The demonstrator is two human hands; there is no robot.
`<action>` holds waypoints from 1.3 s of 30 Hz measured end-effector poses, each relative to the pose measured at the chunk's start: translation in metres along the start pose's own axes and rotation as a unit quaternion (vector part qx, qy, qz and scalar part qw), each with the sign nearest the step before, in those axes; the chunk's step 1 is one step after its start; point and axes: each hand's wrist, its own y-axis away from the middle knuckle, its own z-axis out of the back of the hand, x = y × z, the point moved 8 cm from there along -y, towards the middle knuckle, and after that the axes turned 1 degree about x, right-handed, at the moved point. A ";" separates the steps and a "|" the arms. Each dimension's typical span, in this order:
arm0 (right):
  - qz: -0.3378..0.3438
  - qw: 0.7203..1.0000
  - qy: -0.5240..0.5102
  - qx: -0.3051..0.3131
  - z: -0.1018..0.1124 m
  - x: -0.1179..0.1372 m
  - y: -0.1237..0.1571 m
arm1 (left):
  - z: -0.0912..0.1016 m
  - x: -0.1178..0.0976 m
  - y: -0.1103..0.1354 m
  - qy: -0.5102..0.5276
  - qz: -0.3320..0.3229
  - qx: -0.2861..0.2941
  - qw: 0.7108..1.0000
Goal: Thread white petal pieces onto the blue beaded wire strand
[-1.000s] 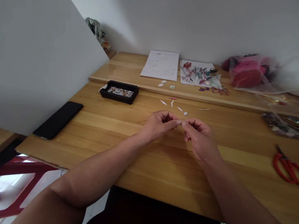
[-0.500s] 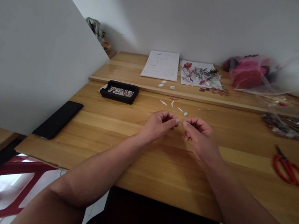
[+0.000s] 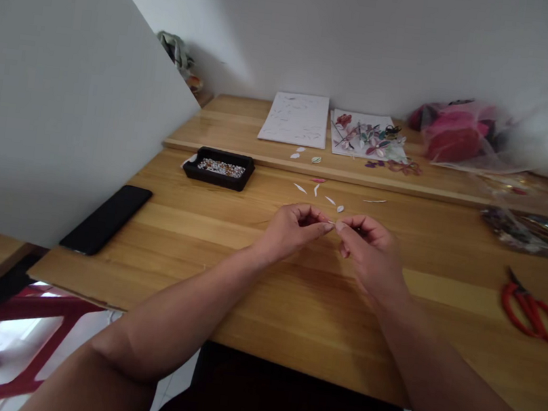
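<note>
Fingertip to fingertip, my left hand and my right hand are both closed in a pinch above the wooden table. Between them shows a tiny thin pale piece, too small for me to name. Just beyond the fingers lie a small white leaf-shaped piece, several slim white slivers and a pink petal-shaped piece. A thin white strip rests a little farther right.
A black tray of small beads and a black phone are at left. Red-handled scissors lie at right. On the raised ledge are a white sheet, colourful flower-like pieces and plastic bags.
My left thumb has slid slightly right, closer to my right fingertips. The pale piece between the fingers shows a little differently; everything else stays put.
</note>
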 end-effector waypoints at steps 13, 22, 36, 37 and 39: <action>0.001 1.000 0.012 0.020 -0.004 0.000 0.003 | 0.003 -0.003 0.004 -0.029 0.007 -0.024 0.999; 0.047 0.997 0.062 0.018 -0.006 0.013 0.006 | 0.003 0.001 0.003 0.020 0.032 -0.028 0.999; 0.044 0.997 0.068 -0.003 -0.002 0.013 0.004 | 0.004 0.001 0.001 0.003 0.017 -0.032 0.999; 0.041 0.997 0.066 -0.006 -0.001 0.013 0.003 | 0.003 0.002 0.001 0.010 0.021 -0.025 0.999; 0.034 0.997 0.062 -0.009 0.000 0.011 0.003 | 0.002 0.004 0.000 0.020 0.027 -0.013 0.999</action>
